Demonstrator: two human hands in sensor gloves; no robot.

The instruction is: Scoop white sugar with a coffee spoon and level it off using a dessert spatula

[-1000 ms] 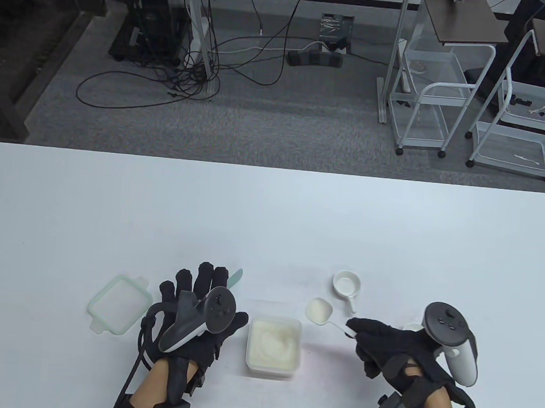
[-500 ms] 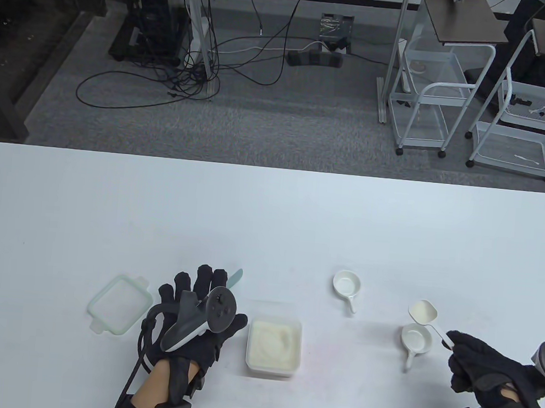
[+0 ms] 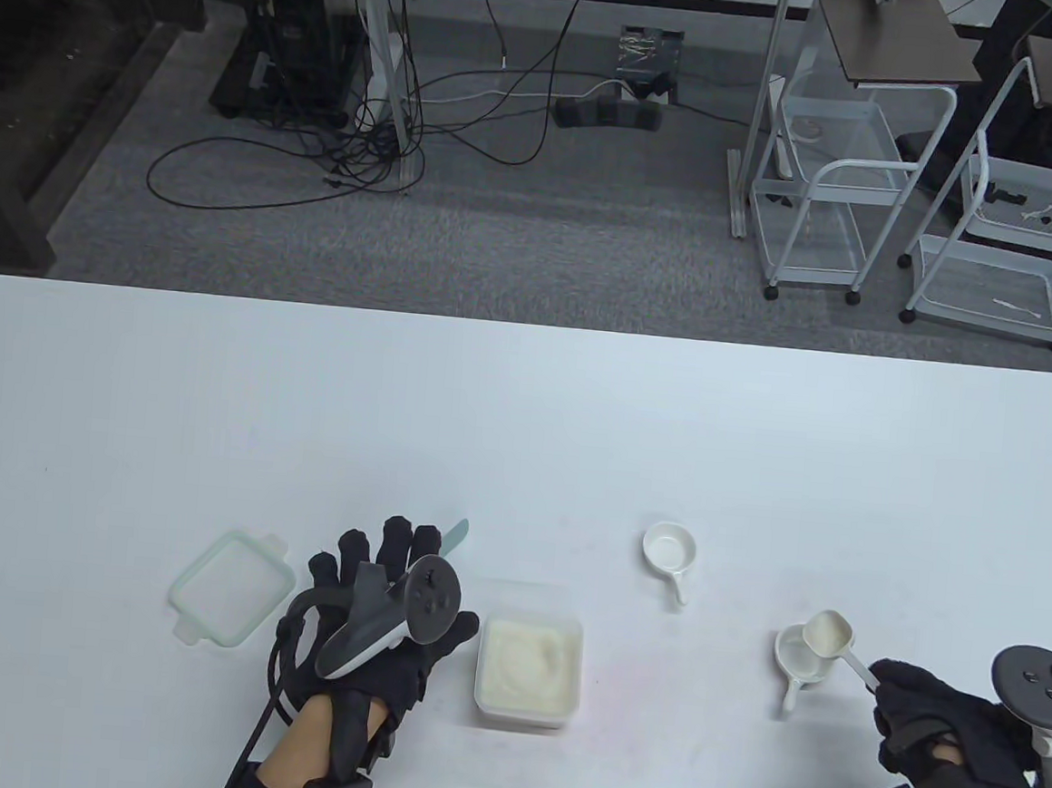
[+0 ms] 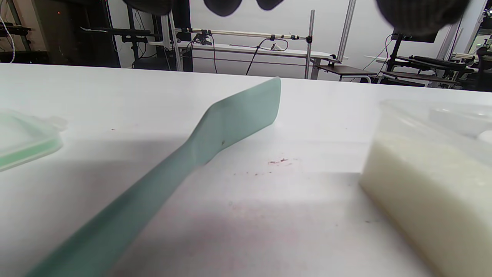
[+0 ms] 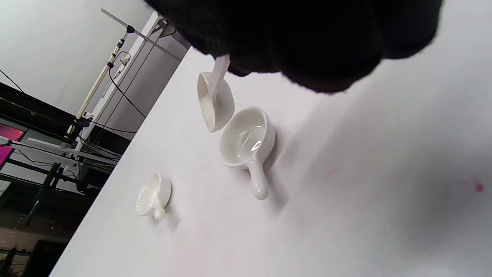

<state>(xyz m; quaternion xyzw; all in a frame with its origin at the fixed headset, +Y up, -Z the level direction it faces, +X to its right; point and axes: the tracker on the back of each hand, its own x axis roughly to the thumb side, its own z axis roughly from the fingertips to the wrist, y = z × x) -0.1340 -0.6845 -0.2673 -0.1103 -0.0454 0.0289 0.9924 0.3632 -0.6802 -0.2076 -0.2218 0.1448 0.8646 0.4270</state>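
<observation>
My right hand pinches the handle of the white coffee spoon. The spoon's bowl holds sugar and hangs tilted over the rim of a small white handled dish. In the right wrist view the spoon is tipped on its side just above that dish. The clear tub of white sugar stands open at centre. My left hand lies with fingers straight over the green dessert spatula, only its tip showing. The spatula lies flat on the table beside the tub.
A second small white dish sits farther back, between the tub and the right hand. The tub's green-rimmed lid lies left of my left hand. The table's front edge is close below both hands.
My right hand carried the filled spoon from beside the tub to the right, over the right-hand dish, and tipped it. The left hand has barely moved.
</observation>
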